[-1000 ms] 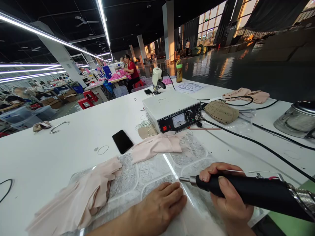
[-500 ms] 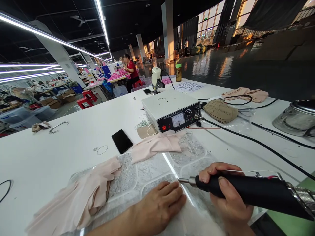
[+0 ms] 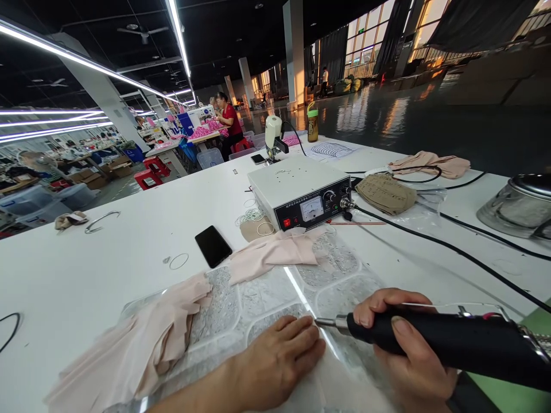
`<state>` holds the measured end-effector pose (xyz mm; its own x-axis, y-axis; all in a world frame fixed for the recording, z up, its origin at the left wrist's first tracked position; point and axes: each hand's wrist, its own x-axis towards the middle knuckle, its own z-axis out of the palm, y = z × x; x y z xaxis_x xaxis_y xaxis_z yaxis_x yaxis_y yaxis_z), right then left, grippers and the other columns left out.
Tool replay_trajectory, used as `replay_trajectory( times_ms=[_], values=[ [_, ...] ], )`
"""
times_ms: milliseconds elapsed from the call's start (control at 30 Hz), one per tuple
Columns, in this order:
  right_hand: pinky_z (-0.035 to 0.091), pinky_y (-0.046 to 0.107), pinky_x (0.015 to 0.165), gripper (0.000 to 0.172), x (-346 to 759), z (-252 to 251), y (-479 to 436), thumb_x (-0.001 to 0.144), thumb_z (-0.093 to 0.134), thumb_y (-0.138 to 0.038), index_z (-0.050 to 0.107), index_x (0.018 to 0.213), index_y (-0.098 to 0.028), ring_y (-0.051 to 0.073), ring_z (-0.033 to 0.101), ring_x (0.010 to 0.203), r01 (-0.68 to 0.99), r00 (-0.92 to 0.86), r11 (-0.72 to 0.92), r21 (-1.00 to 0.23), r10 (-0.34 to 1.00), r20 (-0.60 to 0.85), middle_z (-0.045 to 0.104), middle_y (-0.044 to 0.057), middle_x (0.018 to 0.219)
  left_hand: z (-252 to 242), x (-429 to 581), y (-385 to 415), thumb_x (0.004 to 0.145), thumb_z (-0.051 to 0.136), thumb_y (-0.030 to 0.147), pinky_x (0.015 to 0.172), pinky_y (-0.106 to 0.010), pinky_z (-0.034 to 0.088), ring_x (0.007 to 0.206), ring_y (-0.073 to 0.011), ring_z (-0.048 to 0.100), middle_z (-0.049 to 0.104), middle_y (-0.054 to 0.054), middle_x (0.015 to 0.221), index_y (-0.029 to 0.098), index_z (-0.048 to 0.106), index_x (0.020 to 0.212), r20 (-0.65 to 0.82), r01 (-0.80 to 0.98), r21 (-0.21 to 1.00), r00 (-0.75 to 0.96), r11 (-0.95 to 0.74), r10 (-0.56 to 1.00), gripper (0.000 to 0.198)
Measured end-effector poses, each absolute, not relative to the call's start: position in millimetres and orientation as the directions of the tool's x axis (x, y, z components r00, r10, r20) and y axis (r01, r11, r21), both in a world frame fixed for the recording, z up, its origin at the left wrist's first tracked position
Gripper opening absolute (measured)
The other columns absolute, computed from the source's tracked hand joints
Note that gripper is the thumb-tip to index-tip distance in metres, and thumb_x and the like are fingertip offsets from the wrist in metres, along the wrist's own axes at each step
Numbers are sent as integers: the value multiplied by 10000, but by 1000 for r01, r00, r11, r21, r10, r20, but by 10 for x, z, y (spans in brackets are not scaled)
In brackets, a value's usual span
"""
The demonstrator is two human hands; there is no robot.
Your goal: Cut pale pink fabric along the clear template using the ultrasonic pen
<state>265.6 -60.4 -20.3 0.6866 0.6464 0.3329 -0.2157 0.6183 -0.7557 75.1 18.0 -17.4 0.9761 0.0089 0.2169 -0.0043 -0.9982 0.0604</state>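
Note:
My right hand [image 3: 408,355] is wrapped round a black handheld tool [image 3: 434,338] with a metal tip that points left, right beside my left fingertips. My left hand [image 3: 275,361] lies flat, fingers together, on pale material over a glass plate [image 3: 275,292] with a grey patterned sheet under it. A black cable [image 3: 430,241] runs from the tool's side to a white control box [image 3: 301,192] with a meter and knobs. Pale pink fabric pieces lie on the plate at the left [image 3: 142,344] and in the middle [image 3: 275,252].
A black phone [image 3: 213,245] and thin wire rings [image 3: 178,261] lie on the white table [image 3: 107,264]. A beige cup-shaped piece [image 3: 385,194], more pink fabric [image 3: 430,163], a metal pot [image 3: 516,206], a bottle [image 3: 313,123] stand further off. A person in red [image 3: 228,123] works at a distant table.
My right hand and the tool have shifted slightly right and down. The left hand stays flat in place.

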Motion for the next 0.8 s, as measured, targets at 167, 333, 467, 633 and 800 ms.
replay_trajectory(
  times_ms=[167, 333, 467, 633, 800],
  values=[
    [536, 322, 548, 71, 2658, -222, -579, 839, 610, -292, 606, 881, -236, 134, 574, 571, -211, 672, 619, -757, 654, 348, 553, -8, 749, -169, 756, 170, 1019, 329, 123, 993, -393, 450, 1241, -295, 522, 610, -152, 1251, 38, 547, 1256, 206, -7, 69, 978, -998, 7, 333],
    [545, 336, 553, 47, 2663, -203, -595, 847, 606, -278, 594, 865, -236, 140, 584, 560, -187, 657, 624, -759, 653, 376, 557, -14, 735, -154, 757, 163, 1010, 343, 111, 985, -391, 454, 1231, -285, 531, 618, -159, 1223, 42, 546, 1248, 191, -5, 80, 981, -997, 11, 320],
    [554, 337, 552, 52, 2661, -157, -587, 849, 632, -258, 591, 828, -232, 144, 596, 564, -166, 635, 618, -769, 663, 396, 571, -13, 720, -141, 760, 172, 1009, 340, 115, 992, -390, 448, 1221, -289, 537, 620, -158, 1212, 37, 545, 1240, 194, -10, 91, 981, -996, 7, 318],
    [549, 320, 541, 65, 2660, -129, -587, 850, 639, -276, 595, 844, -229, 138, 594, 555, -157, 639, 623, -766, 656, 402, 573, -14, 714, -143, 760, 176, 1014, 328, 122, 1001, -388, 445, 1232, -290, 533, 621, -157, 1215, 43, 545, 1241, 202, -9, 95, 979, -995, 11, 323],
    [542, 320, 526, 46, 2734, -160, -701, 854, 610, -269, 610, 878, -230, 135, 585, 553, -178, 641, 619, -765, 663, 387, 565, -10, 738, -140, 755, 170, 1026, 311, 122, 996, -386, 455, 1248, -276, 528, 617, -162, 1240, 49, 544, 1251, 204, -12, 55, 979, -998, -1, 332]
  ],
)
